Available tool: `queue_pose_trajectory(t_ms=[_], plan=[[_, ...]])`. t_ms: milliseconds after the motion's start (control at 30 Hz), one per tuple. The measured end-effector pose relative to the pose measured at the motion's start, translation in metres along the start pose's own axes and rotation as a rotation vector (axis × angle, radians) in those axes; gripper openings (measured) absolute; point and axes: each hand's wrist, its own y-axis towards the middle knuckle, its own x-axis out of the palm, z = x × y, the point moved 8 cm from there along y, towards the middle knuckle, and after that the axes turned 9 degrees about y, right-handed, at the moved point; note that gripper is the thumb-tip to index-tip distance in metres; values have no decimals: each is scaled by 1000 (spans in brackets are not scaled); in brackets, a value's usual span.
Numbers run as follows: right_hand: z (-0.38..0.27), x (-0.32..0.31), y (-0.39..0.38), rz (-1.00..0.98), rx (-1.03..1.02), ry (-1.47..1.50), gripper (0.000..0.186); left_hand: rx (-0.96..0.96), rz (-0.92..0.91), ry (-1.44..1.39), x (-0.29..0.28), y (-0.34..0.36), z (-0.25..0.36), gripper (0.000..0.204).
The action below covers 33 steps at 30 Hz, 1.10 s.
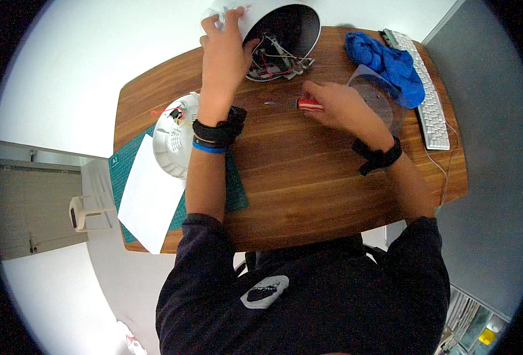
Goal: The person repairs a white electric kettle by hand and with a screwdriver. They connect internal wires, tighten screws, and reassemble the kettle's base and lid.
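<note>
At the far side of the table a bowl-shaped housing (294,29), dark inside and pale outside, stands tilted on its edge. Wires and small electronic parts (273,64) show in its lower part. My left hand (226,50) grips its left side, the thumb over the rim and the other fingers behind. Below and right of it, my right hand (338,106) is closed around the red handle of a screwdriver (310,105). The thin shaft points left, toward the space under the housing, and its tip is apart from the housing.
A white round plastic cover (170,145) with wires lies by my left forearm, over white paper (149,201) and a green cutting mat (125,161). To the right are a transparent round piece (380,97), a blue cloth (386,65) and a white keyboard (432,112).
</note>
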Motion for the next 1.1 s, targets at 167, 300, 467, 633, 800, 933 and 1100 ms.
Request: queue_pose_trajectory(t_ms=[167,300,467,633,800,933,1100], plan=[[-12,14,8,-1,-180,-58,39,26,-37,-14,-7,6,-4,72],[-16,-4,22,211,-245,99,41,34,-60,-76,-12,5,-13,69],[14,-40,67,410,-23,618,49,-2,-130,-142,-11,4,-15,67],[-2,-17,96,136,152,1483,42,78,-5,-161,-10,4,-19,66],[6,0,110,89,261,1841,34,14,-72,-131,-8,3,-19,67],[8,14,123,-5,281,1970,25,24,-55,-95,-6,2,-14,68],[9,21,134,-23,348,2013,18,-34,-51,-115,-10,2,-15,64]])
